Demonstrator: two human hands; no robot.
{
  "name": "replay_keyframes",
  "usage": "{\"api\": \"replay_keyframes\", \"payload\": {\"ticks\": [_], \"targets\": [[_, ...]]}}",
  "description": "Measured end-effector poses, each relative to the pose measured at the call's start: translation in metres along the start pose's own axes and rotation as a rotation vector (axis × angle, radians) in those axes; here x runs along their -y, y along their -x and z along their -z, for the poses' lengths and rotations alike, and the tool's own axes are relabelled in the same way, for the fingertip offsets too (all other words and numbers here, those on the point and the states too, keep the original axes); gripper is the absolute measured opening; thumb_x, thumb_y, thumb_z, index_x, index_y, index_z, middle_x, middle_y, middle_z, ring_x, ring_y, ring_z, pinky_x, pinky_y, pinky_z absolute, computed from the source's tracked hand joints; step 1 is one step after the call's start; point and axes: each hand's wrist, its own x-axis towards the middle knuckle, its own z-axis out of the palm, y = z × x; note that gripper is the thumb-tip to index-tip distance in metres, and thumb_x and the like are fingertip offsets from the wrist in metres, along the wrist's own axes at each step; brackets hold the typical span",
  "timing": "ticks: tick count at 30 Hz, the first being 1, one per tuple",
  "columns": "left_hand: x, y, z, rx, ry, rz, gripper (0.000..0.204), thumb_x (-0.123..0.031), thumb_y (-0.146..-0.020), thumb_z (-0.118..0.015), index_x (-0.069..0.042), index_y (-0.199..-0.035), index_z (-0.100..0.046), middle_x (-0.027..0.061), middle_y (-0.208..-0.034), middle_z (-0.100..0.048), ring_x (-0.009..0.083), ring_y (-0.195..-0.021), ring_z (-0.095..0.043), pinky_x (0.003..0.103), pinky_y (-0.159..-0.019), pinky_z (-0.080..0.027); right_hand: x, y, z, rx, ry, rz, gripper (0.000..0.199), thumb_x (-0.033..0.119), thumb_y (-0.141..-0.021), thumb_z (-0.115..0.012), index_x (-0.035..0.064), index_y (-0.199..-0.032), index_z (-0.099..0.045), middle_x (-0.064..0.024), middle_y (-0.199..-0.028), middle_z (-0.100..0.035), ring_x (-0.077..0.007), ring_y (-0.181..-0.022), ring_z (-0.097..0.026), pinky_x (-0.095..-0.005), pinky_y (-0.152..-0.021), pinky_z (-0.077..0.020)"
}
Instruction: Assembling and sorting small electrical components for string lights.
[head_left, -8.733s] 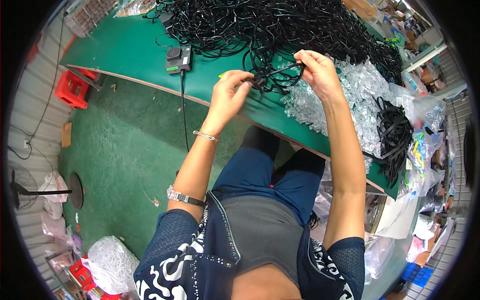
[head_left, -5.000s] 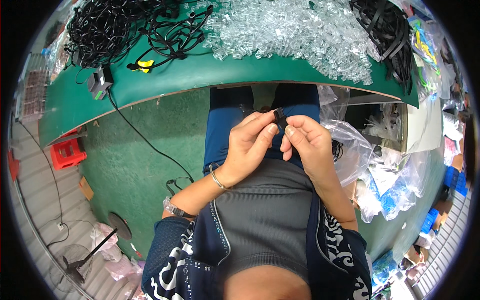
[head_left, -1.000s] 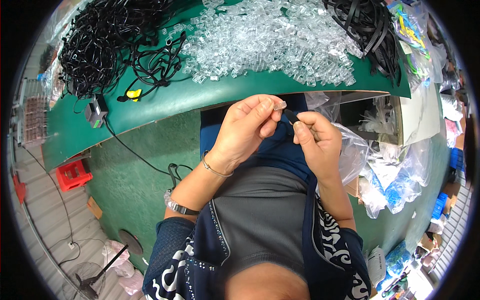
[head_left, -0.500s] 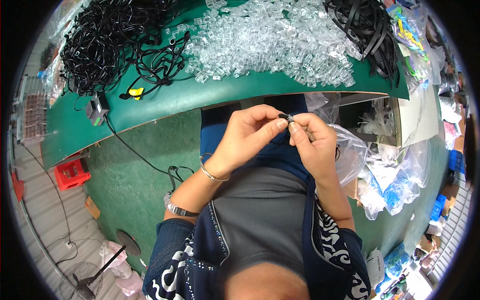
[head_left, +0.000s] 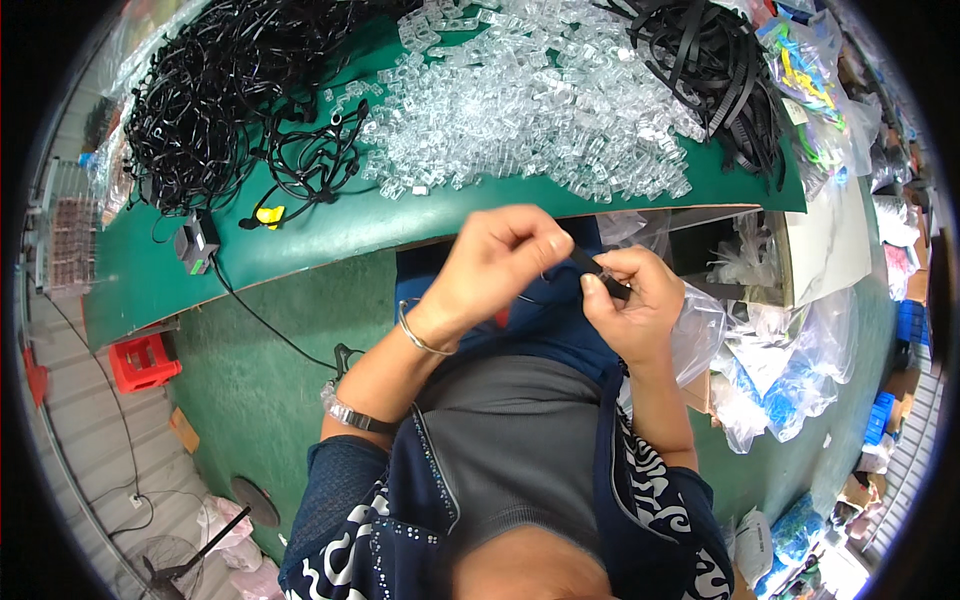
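Observation:
In front of my lap, both hands meet on a short black strap [head_left: 583, 261]. My left hand [head_left: 497, 262] is closed, thumb and forefinger pinching the strap's upper end. My right hand [head_left: 645, 305] grips the lower part between thumb and fingers. A small clear bit seems to sit on the strap by the right fingertips, too small to make out surely. Beyond my hands, a heap of small clear plastic pieces [head_left: 520, 110] covers the middle of the green table [head_left: 400, 225]. To its right lies a bundle of black straps [head_left: 715, 75].
A tangle of black cables [head_left: 205, 110] fills the table's left, with a yellow tag [head_left: 268, 216] and a small black box [head_left: 196, 243] near the edge. Clear plastic bags [head_left: 750, 350] hang at the right. On the floor at left are a red plastic stool [head_left: 143, 362] and a fan [head_left: 175, 570].
My hands have moved slightly apart, the right one lower. More of the black strap now shows between them. The view has shifted a little, so the table sits lower.

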Motion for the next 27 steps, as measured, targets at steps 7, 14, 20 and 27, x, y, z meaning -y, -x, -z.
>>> {"api": "replay_keyframes", "payload": {"ticks": [7, 14, 20, 27], "targets": [[-0.016, -0.061, 0.002, -0.113, -0.606, -0.366, 0.01, -0.012, -0.083, -0.057, -0.002, -0.085, -0.06, 0.0028, -0.074, -0.058, 0.0117, -0.07, -0.053, 0.024, -0.061, -0.041, -0.015, -0.005, 0.005, -0.092, -0.547, -0.344, 0.016, -0.004, -0.08, -0.057, -0.0017, -0.095, -0.052, 0.0014, -0.076, -0.05, -0.0013, -0.061, -0.043, -0.016, -0.053, -0.0339], [-0.012, -0.138, 0.014, -0.403, -1.461, -0.605, 0.014, -0.016, -0.073, -0.063, -0.011, -0.086, -0.064, 0.0046, -0.092, -0.059, 0.0263, -0.088, -0.053, 0.04, -0.07, -0.039, -0.019, -0.002, 0.014, -0.037, -0.568, -0.437, 0.016, -0.001, -0.081, -0.057, -0.0016, -0.097, -0.052, 0.0017, -0.078, -0.051, -0.0014, -0.065, -0.044, -0.0154, -0.056, -0.0343], [-0.022, -0.139, 0.026, -0.356, -1.44, -0.603, 0.01, -0.015, -0.078, -0.058, -0.008, -0.085, -0.059, 0.0039, -0.083, -0.059, 0.0221, -0.079, -0.054, 0.038, -0.066, -0.039, -0.019, 0.007, 0.017, -0.049, -0.56, -0.485, 0.017, -0.001, -0.082, -0.057, -0.001, -0.098, -0.053, 0.0012, -0.079, -0.052, -0.002, -0.064, -0.044, -0.016, -0.056, -0.036], [-0.039, -0.052, -0.003, 0.049, 0.262, -0.02, 0.02, -0.025, -0.091, -0.047, -0.006, -0.095, -0.049, 0.0012, -0.069, -0.045, 0.0073, -0.056, -0.04, 0.021, -0.047, -0.031, -0.01, -0.001, 0.013, -0.12, -0.647, -0.349, 0.021, 0.007, -0.088, -0.051, 0.0002, -0.107, -0.047, -0.0026, -0.077, -0.051, -0.0039, -0.06, -0.044, -0.0165, -0.053, -0.037]]}}
